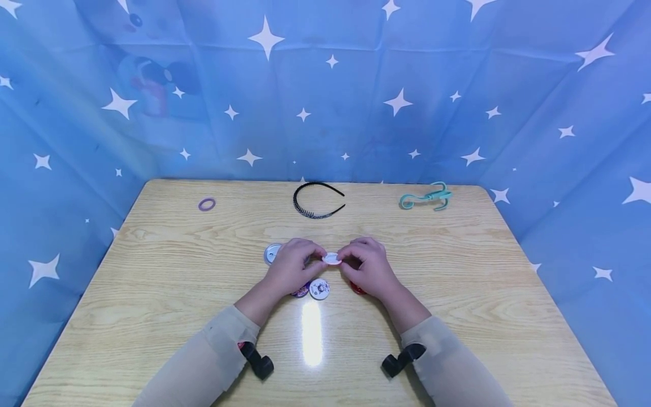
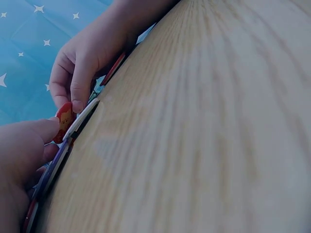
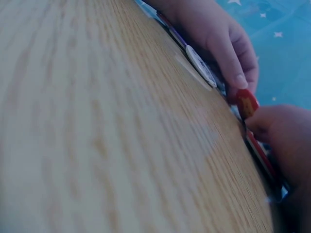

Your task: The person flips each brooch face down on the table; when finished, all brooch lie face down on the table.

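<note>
Head view bright; white glare streak (image 1: 312, 333) on tabletop (image 1: 483, 299); wrist views dimmer, softly blurred.

On the table (image 1: 473, 271), a headband (image 1: 304, 211) lies behind badges (image 1: 319, 289), right of a ring (image 1: 207, 210).

Pinches a small red-edged white disc (image 1: 332, 259) between left hand (image 1: 292, 263) and right hand (image 1: 369, 268) over the tabletop (image 1: 468, 282), near a printed white badge (image 1: 319, 289), with purple ring (image 1: 207, 210), black headband (image 1: 295, 200) and turquoise clip (image 1: 436, 195) lying farther back.
</note>
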`<state>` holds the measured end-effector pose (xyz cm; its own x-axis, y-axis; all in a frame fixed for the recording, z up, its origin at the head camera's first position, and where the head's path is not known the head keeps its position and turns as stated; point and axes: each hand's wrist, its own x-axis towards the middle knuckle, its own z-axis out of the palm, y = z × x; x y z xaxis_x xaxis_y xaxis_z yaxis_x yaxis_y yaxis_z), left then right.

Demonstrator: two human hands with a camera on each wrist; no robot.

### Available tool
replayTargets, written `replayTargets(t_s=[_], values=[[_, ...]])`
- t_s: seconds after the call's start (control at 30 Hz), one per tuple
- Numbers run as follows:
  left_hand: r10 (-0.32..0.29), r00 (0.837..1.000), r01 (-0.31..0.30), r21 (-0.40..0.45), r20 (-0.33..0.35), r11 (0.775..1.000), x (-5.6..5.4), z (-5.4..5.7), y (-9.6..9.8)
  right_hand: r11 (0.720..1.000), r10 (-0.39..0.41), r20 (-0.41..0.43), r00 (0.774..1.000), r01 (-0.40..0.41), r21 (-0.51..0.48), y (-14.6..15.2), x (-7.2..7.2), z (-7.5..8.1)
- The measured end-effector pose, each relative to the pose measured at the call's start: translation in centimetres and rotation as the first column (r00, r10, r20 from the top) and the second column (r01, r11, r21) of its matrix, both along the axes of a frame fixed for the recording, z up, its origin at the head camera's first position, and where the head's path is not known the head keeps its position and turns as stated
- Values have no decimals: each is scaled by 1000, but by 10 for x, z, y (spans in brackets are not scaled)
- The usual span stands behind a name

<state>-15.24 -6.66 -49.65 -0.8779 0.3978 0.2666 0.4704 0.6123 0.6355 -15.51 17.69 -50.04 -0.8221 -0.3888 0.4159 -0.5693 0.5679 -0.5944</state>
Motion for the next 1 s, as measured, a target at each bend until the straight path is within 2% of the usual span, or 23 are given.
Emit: replayTargets(t_s=[0.2, 0.57, 1.0], values=[[25, 1000, -25, -11, -7, 1000, -2, 0, 7, 999, -2, 28, 1000, 1, 35, 4, 1, 3], [22, 1000, -22, -50, -11, 999, -3, -2, 7, 996, 3, 51, 999, -7, 85, 3, 2, 6], [-1, 993, -13, -122, -119, 992, -2, 1, 1, 996, 10, 43, 999, -13, 88, -2, 2, 4]])
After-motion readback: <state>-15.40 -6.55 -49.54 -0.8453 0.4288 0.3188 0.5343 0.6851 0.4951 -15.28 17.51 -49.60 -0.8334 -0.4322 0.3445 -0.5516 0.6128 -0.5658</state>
